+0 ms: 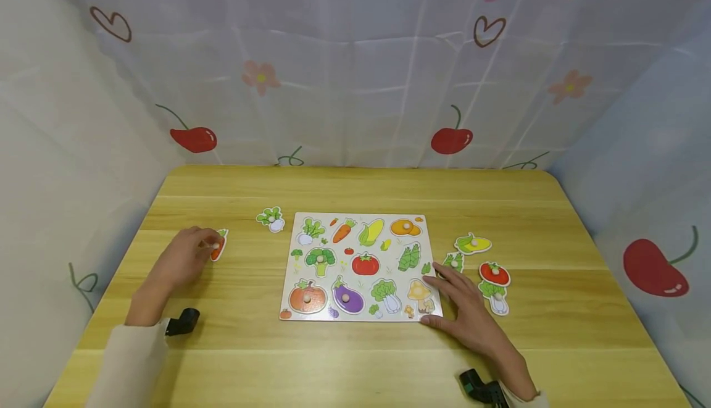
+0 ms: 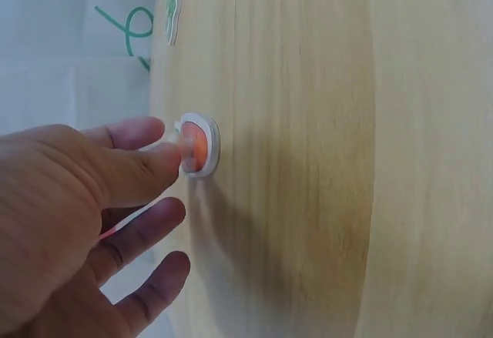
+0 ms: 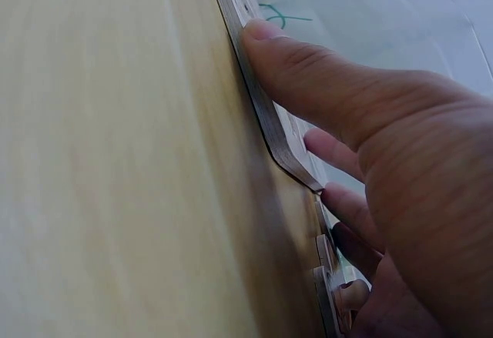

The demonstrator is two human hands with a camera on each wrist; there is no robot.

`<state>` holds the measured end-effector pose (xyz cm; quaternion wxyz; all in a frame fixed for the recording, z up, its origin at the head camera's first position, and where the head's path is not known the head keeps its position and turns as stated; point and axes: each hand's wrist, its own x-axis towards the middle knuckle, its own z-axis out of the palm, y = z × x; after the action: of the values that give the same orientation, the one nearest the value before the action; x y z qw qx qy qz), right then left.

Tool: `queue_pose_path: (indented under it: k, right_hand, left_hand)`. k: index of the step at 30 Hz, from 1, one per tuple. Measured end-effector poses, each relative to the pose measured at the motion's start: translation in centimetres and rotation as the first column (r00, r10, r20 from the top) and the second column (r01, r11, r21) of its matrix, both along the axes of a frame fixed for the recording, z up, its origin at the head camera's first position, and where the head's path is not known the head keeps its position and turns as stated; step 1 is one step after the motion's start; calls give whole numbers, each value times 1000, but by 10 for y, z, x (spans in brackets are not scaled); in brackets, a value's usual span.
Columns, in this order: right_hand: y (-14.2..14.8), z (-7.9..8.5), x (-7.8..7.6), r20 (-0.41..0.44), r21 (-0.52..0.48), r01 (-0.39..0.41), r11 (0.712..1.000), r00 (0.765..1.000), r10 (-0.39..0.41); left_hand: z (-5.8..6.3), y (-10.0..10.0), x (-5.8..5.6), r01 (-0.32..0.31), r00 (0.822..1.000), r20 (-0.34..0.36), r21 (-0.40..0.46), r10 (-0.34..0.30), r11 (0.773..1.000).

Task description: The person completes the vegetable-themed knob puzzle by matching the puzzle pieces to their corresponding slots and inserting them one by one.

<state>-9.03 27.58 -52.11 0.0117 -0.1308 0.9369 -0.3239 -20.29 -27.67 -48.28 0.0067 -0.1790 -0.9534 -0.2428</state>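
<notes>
The left hand [image 1: 186,257] pinches a flat orange carrot piece with a green top [image 1: 220,249], left of the white board painted with vegetables [image 1: 341,270]. Up close, the left wrist view shows the thumb and a finger on its pale round knob [image 2: 187,147], with other fingers spread apart; the head view mostly hides this. I can't tell if the piece touches the yellow wooden worktop [image 1: 355,365].

The right hand [image 1: 469,312] is loosely spread and grips nothing. Its thumb touches the board's near edge, by the right corner. The right wrist view shows the board's thick side.

There's room between the carrot piece and the board, and in front of the board. Brown writing on the white hanging sheet [image 1: 344,105] says "happy" twice.
</notes>
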Motion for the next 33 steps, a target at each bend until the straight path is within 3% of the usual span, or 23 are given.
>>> queue_pose_path:
  k: [11,18,33]
  right_hand:
    - [0,1,-1,3,3,3,1000,1000,-3]
    - [0,1,-1,5,1,5,1000,1000,-5]
    - [-1,2,0,12,-3,7,1000,1000,-7]
  left_hand:
    - [-10,-14,-7,-6,997,74,160,-6,987]
    - [-17,-21,-8,14,992,114,285,-49,958]
    - [-19,-21,-8,21,994,97,274,-50,961]
